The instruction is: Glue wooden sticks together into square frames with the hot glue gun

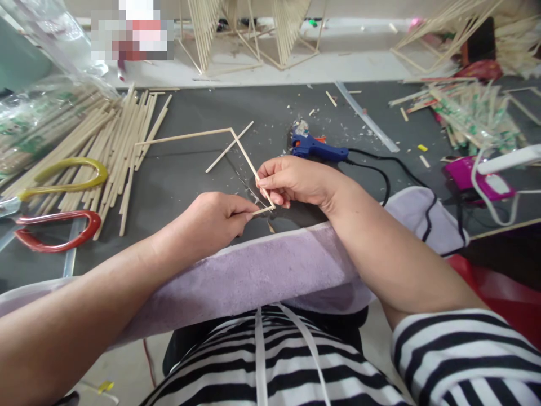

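Three thin wooden sticks form an angular open frame (186,136) above the grey table. My left hand (224,217) pinches the short visible end of the stick nearest me, and its remaining length is hidden behind my hand. Closed around the middle stick, near its lower corner, are the fingers of my right hand (287,180). Beyond the frame's upper corner, a loose stick (217,158) lies at a slant. A blue glue gun (316,148) rests just past my right hand, its tip among whitish scraps.
Loose sticks (107,163) and scissors with yellow and red handles (91,219) lie left. Stick structures (207,34) stand along the back. At right are more wrapped sticks (469,113), a magenta device (469,177) and black cord. Purple cloth (270,273) lines the near edge.
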`<action>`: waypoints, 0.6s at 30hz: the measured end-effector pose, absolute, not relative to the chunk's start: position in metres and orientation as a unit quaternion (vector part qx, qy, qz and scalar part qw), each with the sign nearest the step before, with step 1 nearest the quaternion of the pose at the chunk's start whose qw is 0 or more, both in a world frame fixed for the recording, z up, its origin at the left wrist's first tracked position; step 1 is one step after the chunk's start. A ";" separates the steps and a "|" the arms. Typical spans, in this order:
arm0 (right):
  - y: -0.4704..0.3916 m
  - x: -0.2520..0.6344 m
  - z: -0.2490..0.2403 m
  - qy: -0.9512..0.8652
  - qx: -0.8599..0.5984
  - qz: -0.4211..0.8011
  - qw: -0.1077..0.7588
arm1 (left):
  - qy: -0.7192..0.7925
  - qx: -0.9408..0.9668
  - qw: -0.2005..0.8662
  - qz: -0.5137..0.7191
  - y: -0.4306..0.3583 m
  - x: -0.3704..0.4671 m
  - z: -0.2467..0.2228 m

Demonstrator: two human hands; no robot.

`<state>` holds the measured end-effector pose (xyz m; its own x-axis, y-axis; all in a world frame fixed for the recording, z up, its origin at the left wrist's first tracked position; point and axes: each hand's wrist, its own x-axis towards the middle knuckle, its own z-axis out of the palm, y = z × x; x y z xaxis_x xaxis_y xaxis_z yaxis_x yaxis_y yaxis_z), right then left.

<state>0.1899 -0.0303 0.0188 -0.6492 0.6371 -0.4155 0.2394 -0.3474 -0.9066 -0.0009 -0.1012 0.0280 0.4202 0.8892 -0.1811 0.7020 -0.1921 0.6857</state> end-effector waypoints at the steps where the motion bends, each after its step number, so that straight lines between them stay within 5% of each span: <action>1: -0.030 0.190 0.019 -0.555 -0.395 0.719 0.137 | 0.520 0.762 0.364 0.132 -0.102 -0.001 0.028; 18: -0.029 0.190 0.017 -0.559 -0.392 0.717 0.139 | 0.518 0.759 0.366 0.145 -0.103 0.000 0.026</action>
<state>0.1895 -0.0294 0.0174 -0.6534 0.6378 -0.4077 0.2398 -0.3364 -0.9107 -0.0003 -0.1033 0.0264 0.4218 0.8925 -0.1596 0.6802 -0.1951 0.7065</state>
